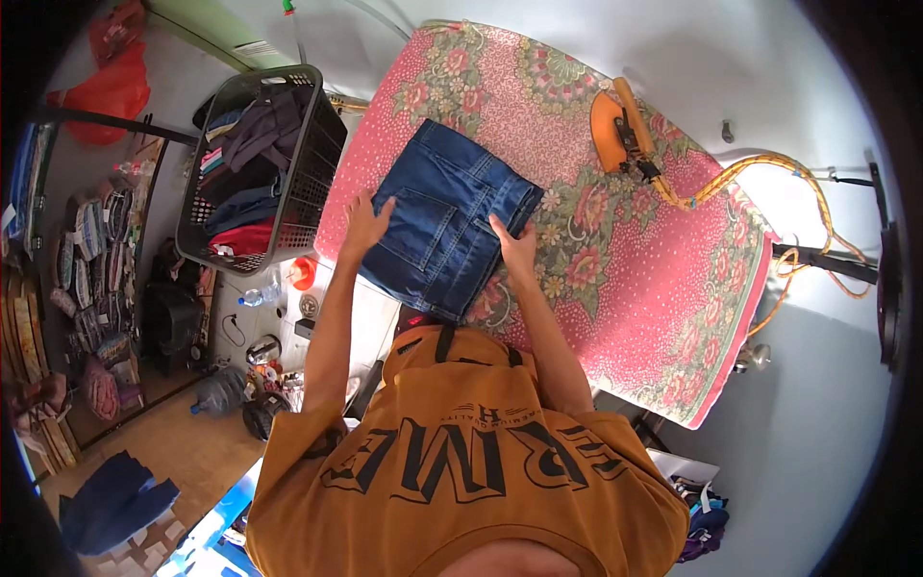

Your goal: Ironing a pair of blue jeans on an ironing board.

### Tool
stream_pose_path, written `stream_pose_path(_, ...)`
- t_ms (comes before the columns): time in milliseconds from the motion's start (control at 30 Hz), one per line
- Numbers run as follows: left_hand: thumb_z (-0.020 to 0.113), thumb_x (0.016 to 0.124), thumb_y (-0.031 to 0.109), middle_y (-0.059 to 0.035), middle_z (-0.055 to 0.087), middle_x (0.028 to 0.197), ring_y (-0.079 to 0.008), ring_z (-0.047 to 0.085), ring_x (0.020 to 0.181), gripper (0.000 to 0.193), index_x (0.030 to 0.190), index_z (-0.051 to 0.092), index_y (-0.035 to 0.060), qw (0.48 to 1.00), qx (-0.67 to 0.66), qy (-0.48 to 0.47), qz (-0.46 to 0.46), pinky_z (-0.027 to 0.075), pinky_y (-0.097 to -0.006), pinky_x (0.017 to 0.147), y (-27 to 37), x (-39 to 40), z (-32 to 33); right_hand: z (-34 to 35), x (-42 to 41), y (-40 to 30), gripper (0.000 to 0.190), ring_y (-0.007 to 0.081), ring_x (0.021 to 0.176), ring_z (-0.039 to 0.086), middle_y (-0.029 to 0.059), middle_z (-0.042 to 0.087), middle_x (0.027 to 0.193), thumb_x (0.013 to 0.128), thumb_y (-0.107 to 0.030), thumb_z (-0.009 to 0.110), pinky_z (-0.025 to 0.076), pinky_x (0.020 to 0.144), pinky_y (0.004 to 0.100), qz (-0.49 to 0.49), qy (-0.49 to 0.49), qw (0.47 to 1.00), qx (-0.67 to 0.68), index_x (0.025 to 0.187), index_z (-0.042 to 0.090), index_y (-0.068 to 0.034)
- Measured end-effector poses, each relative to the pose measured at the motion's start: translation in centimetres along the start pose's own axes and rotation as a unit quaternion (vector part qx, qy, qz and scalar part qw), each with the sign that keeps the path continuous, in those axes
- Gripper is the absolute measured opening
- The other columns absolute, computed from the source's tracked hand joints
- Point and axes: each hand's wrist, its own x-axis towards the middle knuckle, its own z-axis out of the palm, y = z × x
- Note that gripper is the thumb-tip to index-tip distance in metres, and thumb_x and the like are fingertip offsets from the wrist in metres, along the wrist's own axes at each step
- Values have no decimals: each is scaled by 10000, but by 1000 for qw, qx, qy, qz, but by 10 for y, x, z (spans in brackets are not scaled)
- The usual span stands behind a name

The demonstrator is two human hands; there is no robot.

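Observation:
Folded blue denim jeans (433, 223) lie on a table covered with a pink floral cloth (649, 288), a back pocket facing up. At the left edge of the denim, my left hand (368, 223) rests with its fingers spread, thumb on the fabric. My right hand (515, 241) is at the opposite edge, its thumb over the seam side and its fingers partly hidden; whether it pinches the cloth is not clear. An orange iron (613, 130) with a cord wrapped in yellow rests near the table's far edge, to the right of the jeans.
A dark plastic laundry basket (267, 256) full of clothes stands left of the table. The iron's yellow cord (743, 169) runs off to the right. Bottles, including a large water jug (220, 393), are on the floor at the left. A wall borders the table's far side.

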Motion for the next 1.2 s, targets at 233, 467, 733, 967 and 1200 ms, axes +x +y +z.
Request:
stream_pose_path(233,661,966,422,-165,633,897,-265,600,883,478,1063,643,-45,922,-150,-326,-145,475,-385,817,-71,40,3,12,-2,8,438,264,1094,603,151,660,1189,956,-318,706,444,989,372,-63,78,994,-32,1200,618,35)
stream_pose_path(467,660,996,342,-64,568,970,-139,517,904,411,1162,561,-21,864,-361,-297,-188,447,-288,815,-43,49,-34,42,7,-36,407,225,1170,566,125,636,1239,1023,-255,613,413,1042,334,-127,69,987,-70,1310,572,31)
stream_pose_path(733,675,989,302,-118,636,1106,-151,596,1009,451,1246,524,-36,867,-468,-163,-56,489,-303,867,-25,209,-25,101,175,-133,501,208,1174,594,133,628,1292,1009,-316,636,459,1010,335,-151,4,988,31,1363,530,21)
stream_pose_path(967,646,960,456,-322,612,1103,-484,593,1010,593,1195,535,-77,979,-176,-105,-22,468,-499,913,-41,290,69,122,307,-119,535,269,1015,666,185,680,1114,1013,-388,606,509,886,375,-218,167,918,-286,1304,529,55)
stream_pose_path(1200,555,1025,306,-352,548,1333,-481,536,1250,553,1417,436,-64,947,-255,-166,-104,423,-498,1061,-52,220,30,129,217,-91,535,428,1127,600,292,623,1204,1040,-365,530,455,989,461,-163,184,884,-397,1333,505,82)
